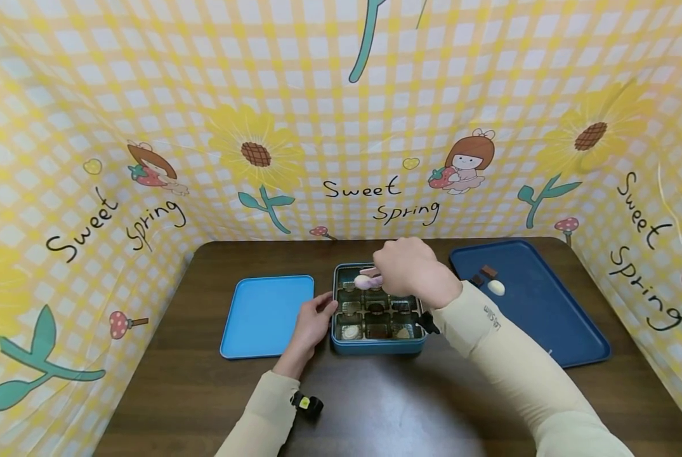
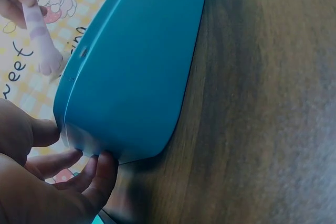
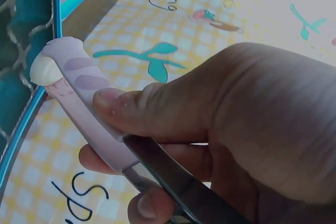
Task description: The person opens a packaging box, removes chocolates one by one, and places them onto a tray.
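A blue box [image 1: 377,348] with a compartmented insert [image 1: 362,298] stands mid-table. Several pale and dark chocolates sit in its nearer compartments. At its left side my left hand [image 1: 313,320] grips the wall, thumb near the rim and bent fingers against the outside, as the left wrist view shows. My right hand [image 1: 412,271] is above the box's far right part, holding metal tongs [image 3: 89,103] with pink paw-shaped tips. Between those tips is a round white chocolate [image 3: 44,71], held above the compartments. My right hand and sleeve hide some compartments.
Left of the box lies a flat light-blue lid [image 1: 266,317]. To the right, a dark blue tray [image 1: 546,317] bears a brown chocolate [image 1: 489,271], a darker one [image 1: 477,280] and a white one [image 1: 496,287]. A checked cloth [image 1: 341,127] hangs around the table's back and sides.
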